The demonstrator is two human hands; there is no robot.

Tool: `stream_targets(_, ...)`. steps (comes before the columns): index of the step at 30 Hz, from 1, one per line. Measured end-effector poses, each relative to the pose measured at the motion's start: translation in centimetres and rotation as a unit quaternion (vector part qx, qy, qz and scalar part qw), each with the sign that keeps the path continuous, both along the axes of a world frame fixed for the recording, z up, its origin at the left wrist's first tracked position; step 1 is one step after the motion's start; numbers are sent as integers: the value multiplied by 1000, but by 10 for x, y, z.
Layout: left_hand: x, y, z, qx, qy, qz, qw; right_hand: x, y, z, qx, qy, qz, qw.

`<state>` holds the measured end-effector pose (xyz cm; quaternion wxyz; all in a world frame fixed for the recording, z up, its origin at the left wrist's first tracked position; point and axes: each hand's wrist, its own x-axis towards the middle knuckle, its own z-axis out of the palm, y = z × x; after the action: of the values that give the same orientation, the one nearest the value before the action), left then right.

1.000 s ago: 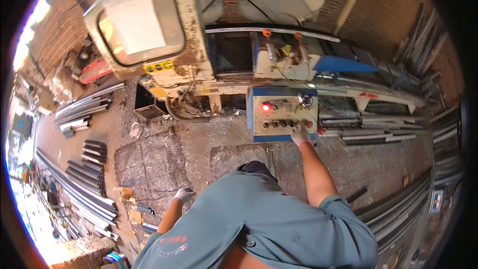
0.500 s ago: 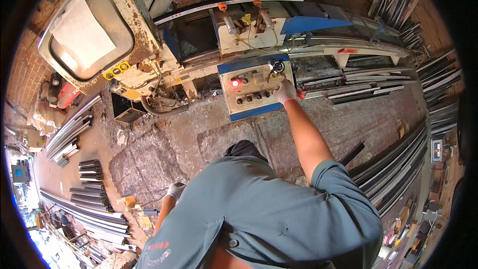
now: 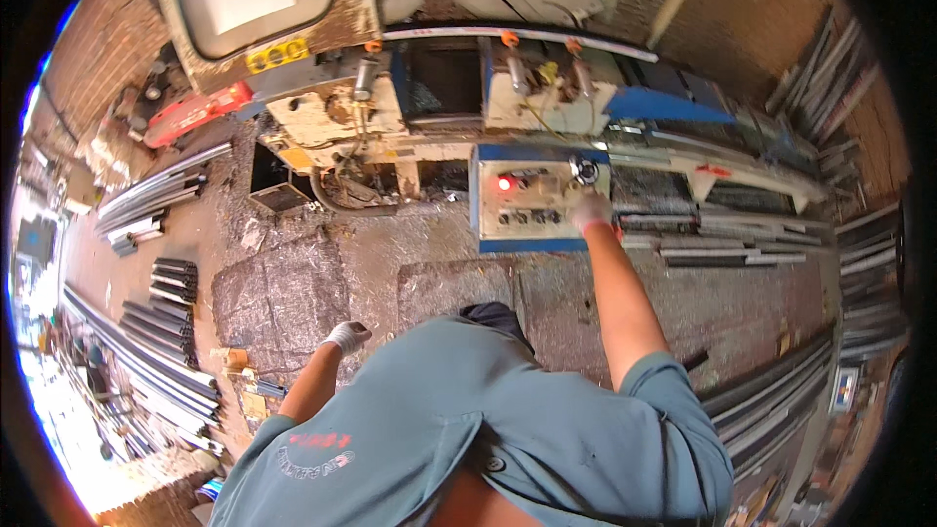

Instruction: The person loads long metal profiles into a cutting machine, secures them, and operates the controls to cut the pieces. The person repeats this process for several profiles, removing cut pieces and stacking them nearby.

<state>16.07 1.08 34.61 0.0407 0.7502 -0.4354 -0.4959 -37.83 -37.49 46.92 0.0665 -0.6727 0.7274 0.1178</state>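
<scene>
My right hand (image 3: 590, 211), in a pale glove, reaches to the right side of a control panel (image 3: 496, 231). Motion blur smears its fingers, so I cannot make out whether they grip a control there. On the panel's face are a lit red light (image 3: 505, 183), a row of black knobs (image 3: 530, 219) and a round black-rimmed dial (image 3: 585, 171) just above the hand. My left hand (image 3: 347, 336), also gloved, hangs loosely curled over the floor beside my body, with nothing visible in it.
Behind the panel stands a long machine with upright cylinders (image 3: 365, 78) and a raised framed cover (image 3: 337, 0) at upper left. Bundles of metal profiles lie at left (image 3: 174, 283) and lower right (image 3: 771, 400). An open dark box (image 3: 278, 197) sits below the machine.
My view has swung, so the machine sits lower and further right. The framed cover looks higher up. My left hand shows more fully; my right hand is still at the panel's right side.
</scene>
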Motion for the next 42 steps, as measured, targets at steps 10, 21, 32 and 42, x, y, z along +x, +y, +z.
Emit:
stream_targets(10,-13,50,0,-1,-19,90,996,34,19,-27,39,14,-35,999)
stream_targets(21,13,202,-111,28,106,233,966,6,23,-55,-204,-94,-17,974)
stream_targets(32,25,147,-89,1,84,224,971,-10,4,-57,-121,-135,-32,983)
stream_targets(42,18,77,-52,-28,100,239,965,10,11,-30,37,-108,-69,991)
